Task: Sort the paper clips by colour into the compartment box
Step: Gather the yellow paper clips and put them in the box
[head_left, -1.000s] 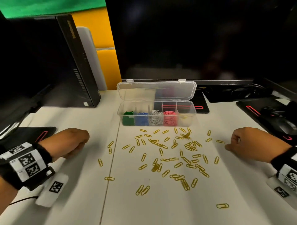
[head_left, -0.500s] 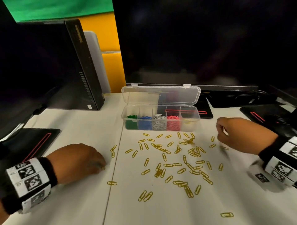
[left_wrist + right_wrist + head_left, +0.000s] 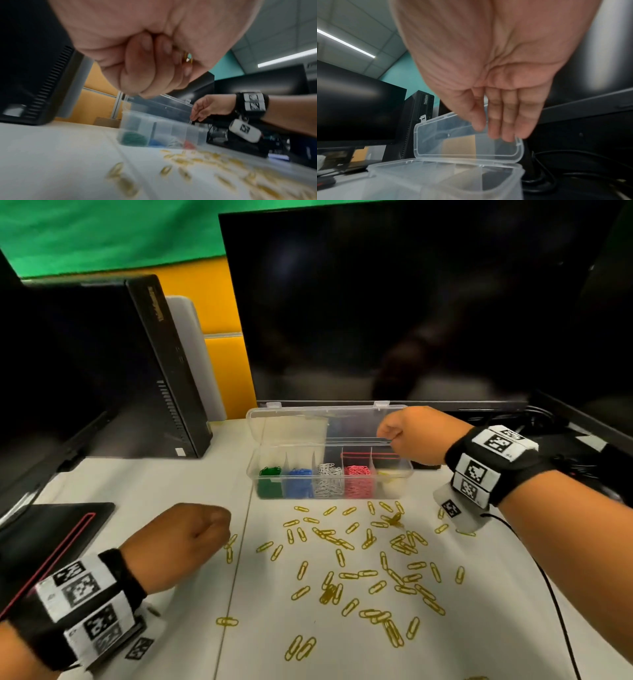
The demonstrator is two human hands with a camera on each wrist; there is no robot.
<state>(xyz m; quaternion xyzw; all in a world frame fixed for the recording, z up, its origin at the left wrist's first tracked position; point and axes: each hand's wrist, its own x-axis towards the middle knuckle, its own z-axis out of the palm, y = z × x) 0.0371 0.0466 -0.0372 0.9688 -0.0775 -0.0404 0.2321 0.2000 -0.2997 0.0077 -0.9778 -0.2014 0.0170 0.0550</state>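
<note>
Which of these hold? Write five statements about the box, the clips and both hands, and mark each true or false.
1. The lid of the compartment box stands open. True.
2. The loose paper clips on the table are blue. False: they are yellow.
3. The right hand is above the right end of the box. True.
4. The left hand lies flat and empty. False: its fingers are curled, with a yellow clip showing inside them.
5. The green clips sit in the leftmost compartment. True.
</note>
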